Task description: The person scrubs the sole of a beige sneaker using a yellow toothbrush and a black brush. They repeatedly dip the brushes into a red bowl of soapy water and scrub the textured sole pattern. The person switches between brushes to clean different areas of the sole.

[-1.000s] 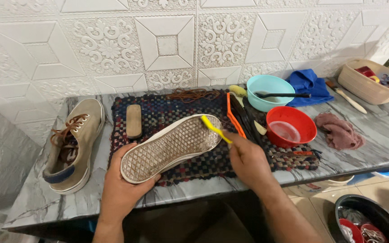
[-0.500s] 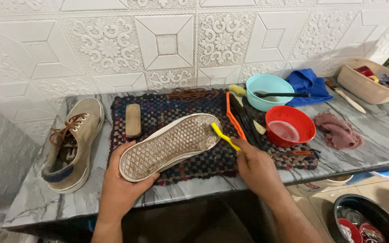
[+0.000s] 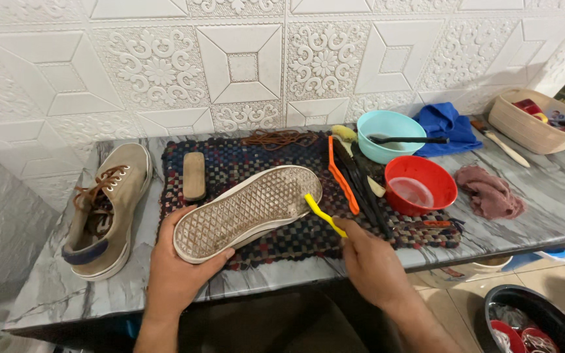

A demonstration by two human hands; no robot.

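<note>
Here, hands clasping upturned shoe, yellow brush

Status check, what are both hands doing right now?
Left hand grips upturned shoe. Right hand holds yellow brush at its toe. Nothing in the way.

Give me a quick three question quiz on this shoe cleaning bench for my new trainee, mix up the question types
1. True or false: the left hand holds the upturned shoe sole up over the woven mat.
2. What does the right hand hold against the toe of the sole?
A. wooden block
B. yellow brush
C. brown cloth
3. Fill in: the red bowl sits in front of the ___ bowl.

Key
1. True
2. B
3. light blue
</note>
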